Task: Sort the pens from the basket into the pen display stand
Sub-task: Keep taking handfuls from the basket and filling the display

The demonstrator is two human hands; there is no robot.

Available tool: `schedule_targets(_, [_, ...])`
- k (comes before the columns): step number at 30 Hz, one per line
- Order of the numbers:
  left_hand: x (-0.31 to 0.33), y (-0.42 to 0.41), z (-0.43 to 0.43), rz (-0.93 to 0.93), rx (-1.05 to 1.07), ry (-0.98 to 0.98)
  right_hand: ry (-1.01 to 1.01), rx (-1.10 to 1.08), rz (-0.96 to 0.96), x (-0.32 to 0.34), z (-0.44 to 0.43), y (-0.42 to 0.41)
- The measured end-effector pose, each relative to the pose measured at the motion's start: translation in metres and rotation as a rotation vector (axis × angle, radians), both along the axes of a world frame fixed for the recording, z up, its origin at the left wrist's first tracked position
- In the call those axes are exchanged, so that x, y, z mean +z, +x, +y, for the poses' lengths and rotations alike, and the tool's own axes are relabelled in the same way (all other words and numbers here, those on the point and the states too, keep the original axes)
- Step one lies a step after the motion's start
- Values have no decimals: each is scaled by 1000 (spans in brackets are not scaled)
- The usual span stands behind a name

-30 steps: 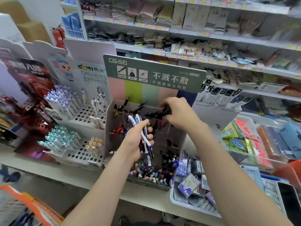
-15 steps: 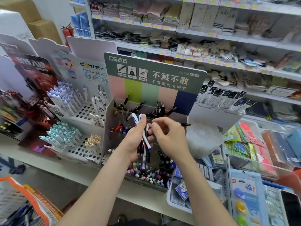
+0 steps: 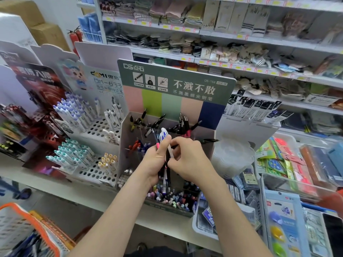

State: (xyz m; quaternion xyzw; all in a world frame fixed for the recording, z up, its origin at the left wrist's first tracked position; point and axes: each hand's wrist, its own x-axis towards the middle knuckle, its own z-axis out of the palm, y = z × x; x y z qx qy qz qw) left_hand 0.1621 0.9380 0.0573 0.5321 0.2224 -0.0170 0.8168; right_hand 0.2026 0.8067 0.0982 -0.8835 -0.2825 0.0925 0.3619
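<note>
Our left hand (image 3: 155,161) grips a pen bundle (image 3: 164,136), right hand (image 3: 188,161) pinches one pen (image 3: 170,151) — display stand (image 3: 126,145) beyond holds black pens (image 3: 182,123).

One left hand (image 3: 155,161), one right hand (image 3: 188,162), one pen bundle (image 3: 164,136), one basket (image 3: 16,227), one green-topped display stand (image 3: 176,80).

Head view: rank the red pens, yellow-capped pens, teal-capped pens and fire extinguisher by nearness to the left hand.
1. Red pens, just left of the left hand.
2. Yellow-capped pens, farther left.
3. Teal-capped pens, beyond those.
4. Fire extinguisher, far back left.
</note>
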Motion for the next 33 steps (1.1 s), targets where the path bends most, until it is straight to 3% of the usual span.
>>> schedule_targets(6, [0, -5, 22, 1, 170, -195, 458, -125, 136, 13, 7, -12])
schedule_targets(12, [-7, -27, 61, -79, 241, -176, 621, -181, -52, -19, 35, -36])
schedule_targets(19, [-29, -46, 100, 23, 459, -116, 223, 12, -328, -84, 80, -51])
schedule_targets(28, [-55, -76, 134, 104, 451, -50, -17, -135, -447, -103, 108, -58])
schedule_targets(33, [-57, -84, 133, 125, 377, -40, -272, 163, -240, -112, 118, -56])
